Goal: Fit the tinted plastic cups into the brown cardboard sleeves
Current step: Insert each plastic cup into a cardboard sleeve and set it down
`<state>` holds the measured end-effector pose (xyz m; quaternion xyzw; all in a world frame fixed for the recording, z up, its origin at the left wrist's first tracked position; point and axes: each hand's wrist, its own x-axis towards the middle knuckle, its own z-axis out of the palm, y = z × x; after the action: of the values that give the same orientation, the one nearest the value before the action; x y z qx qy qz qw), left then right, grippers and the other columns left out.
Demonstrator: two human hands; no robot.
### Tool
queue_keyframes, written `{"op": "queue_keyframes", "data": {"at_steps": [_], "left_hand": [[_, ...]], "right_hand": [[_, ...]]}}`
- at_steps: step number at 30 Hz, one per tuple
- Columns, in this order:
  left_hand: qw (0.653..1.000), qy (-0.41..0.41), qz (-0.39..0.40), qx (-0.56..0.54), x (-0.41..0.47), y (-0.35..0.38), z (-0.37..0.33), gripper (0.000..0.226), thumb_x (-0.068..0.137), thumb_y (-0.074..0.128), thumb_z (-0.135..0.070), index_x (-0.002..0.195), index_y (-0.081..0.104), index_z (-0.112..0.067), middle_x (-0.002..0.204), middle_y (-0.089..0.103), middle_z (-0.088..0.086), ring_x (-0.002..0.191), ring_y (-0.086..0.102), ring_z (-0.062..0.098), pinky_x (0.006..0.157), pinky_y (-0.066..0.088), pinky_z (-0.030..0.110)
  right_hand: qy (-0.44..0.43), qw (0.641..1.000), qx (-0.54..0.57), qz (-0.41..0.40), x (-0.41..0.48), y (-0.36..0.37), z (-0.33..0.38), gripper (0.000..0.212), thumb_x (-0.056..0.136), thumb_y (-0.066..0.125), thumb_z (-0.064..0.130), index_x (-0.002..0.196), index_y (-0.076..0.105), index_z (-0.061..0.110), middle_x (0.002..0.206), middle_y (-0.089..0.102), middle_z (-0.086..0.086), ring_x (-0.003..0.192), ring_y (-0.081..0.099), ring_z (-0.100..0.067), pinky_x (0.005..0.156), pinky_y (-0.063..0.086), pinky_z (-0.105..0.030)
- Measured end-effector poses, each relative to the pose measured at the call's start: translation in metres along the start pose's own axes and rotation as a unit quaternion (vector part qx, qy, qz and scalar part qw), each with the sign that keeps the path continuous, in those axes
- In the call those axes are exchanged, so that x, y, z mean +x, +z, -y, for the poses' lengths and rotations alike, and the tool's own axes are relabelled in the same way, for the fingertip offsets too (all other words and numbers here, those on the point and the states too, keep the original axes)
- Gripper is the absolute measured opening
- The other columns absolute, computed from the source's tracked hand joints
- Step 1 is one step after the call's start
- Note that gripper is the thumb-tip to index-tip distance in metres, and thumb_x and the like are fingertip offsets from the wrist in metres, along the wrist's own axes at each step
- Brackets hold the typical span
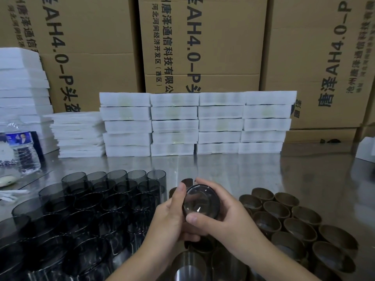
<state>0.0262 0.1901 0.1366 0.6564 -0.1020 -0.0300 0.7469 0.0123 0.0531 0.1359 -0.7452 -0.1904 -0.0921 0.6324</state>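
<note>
Left hand (172, 213) and right hand (225, 218) both gripping round tinted plastic cup (199, 201), cup sitting inside brown cardboard sleeve (216, 206)

Single head cam, wide-angle, looks fwd/down over steel table (233, 171) toward cartons (223, 37).

The left hand (170, 218) and right hand (221, 218) wrapped the held cup (199, 201), hiding its wall; only its round end showed. The near tinted cups (81, 209) and near-right cardboard sleeves (300, 226) were cut by the bottom edge. The far-left bottle (20, 147) was cropped and its label was illegible. Foam stacks (194, 122) hid the lower print on the cartons (203, 37).
</note>
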Motion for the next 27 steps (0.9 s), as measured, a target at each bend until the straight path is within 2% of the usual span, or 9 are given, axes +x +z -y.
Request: {"op": "queue_keyframes", "data": {"at_steps": [4, 8, 11, 16, 18, 21, 27], "left_hand": [[1.0, 0.006, 0.004, 0.008, -0.0001, 0.0008, -0.0002, 0.065, 0.053, 0.047, -0.076, 0.082, 0.078, -0.027, 0.076, 0.076, 0.011, 0.055, 0.069, 0.017, 0.045, 0.05, 0.023], [1.0, 0.012, 0.004, 0.008, -0.0003, 0.0022, -0.0001, 0.056, 0.056, 0.05, -0.073, 0.079, 0.077, -0.03, 0.068, 0.074, 0.009, 0.051, 0.067, 0.017, 0.043, 0.05, 0.023], [1.0, 0.022, 0.011, 0.011, -0.0008, 0.0023, 0.0004, 0.054, 0.059, 0.049, -0.073, 0.082, 0.077, -0.033, 0.07, 0.074, 0.008, 0.052, 0.068, 0.017, 0.044, 0.051, 0.024], [0.999, 0.013, 0.028, 0.012, 0.0007, 0.0012, 0.003, 0.066, 0.057, 0.052, -0.073, 0.087, 0.076, -0.018, 0.074, 0.075, 0.011, 0.053, 0.069, 0.019, 0.045, 0.051, 0.023], [0.999, 0.016, 0.035, 0.014, 0.0009, 0.001, 0.0039, 0.068, 0.057, 0.053, -0.073, 0.09, 0.075, -0.018, 0.077, 0.075, 0.012, 0.055, 0.07, 0.021, 0.046, 0.052, 0.023], [0.998, 0.032, 0.042, 0.022, 0.0005, 0.0007, 0.0034, 0.064, 0.061, 0.052, -0.073, 0.089, 0.076, -0.021, 0.077, 0.075, 0.013, 0.06, 0.072, 0.024, 0.048, 0.052, 0.024], [0.996, 0.06, 0.048, 0.043, 0.0, 0.0016, 0.0022, 0.054, 0.062, 0.047, -0.074, 0.081, 0.074, -0.031, 0.065, 0.072, 0.01, 0.055, 0.07, 0.024, 0.044, 0.051, 0.022]], "right_hand": [[-0.018, 0.999, -0.026, -0.018, -0.002, 0.0017, 0.0016, 0.071, 0.053, 0.081, 0.052, 0.119, 0.058, 0.038, 0.116, 0.067, 0.009, 0.109, 0.063, -0.004, 0.094, 0.05, -0.027], [-0.029, 0.998, -0.038, -0.038, -0.0033, 0.0033, 0.0025, 0.066, 0.051, 0.08, 0.054, 0.112, 0.06, 0.036, 0.109, 0.069, 0.011, 0.101, 0.065, -0.002, 0.085, 0.05, -0.018], [-0.036, 0.997, -0.046, -0.05, -0.0038, 0.0035, 0.0029, 0.062, 0.052, 0.079, 0.054, 0.108, 0.062, 0.035, 0.103, 0.07, 0.013, 0.097, 0.066, -0.002, 0.081, 0.05, -0.015], [-0.04, 0.995, -0.058, -0.066, -0.0042, 0.0037, 0.0023, 0.055, 0.053, 0.075, 0.059, 0.103, 0.061, 0.041, 0.099, 0.071, 0.012, 0.092, 0.067, -0.002, 0.079, 0.051, -0.017], [-0.041, 0.995, -0.06, -0.07, -0.004, 0.0036, 0.0031, 0.051, 0.053, 0.074, 0.06, 0.1, 0.06, 0.046, 0.097, 0.071, 0.012, 0.091, 0.068, -0.003, 0.077, 0.051, -0.019], [-0.05, 0.994, -0.051, -0.079, -0.004, 0.0042, 0.0041, 0.047, 0.054, 0.073, 0.06, 0.098, 0.061, 0.047, 0.094, 0.071, 0.01, 0.089, 0.068, -0.005, 0.077, 0.052, -0.02], [-0.061, 0.992, -0.017, -0.107, -0.0044, 0.0036, 0.0086, 0.039, 0.058, 0.07, 0.061, 0.093, 0.069, 0.044, 0.09, 0.072, 0.014, 0.083, 0.068, -0.003, 0.069, 0.05, -0.014]]}}
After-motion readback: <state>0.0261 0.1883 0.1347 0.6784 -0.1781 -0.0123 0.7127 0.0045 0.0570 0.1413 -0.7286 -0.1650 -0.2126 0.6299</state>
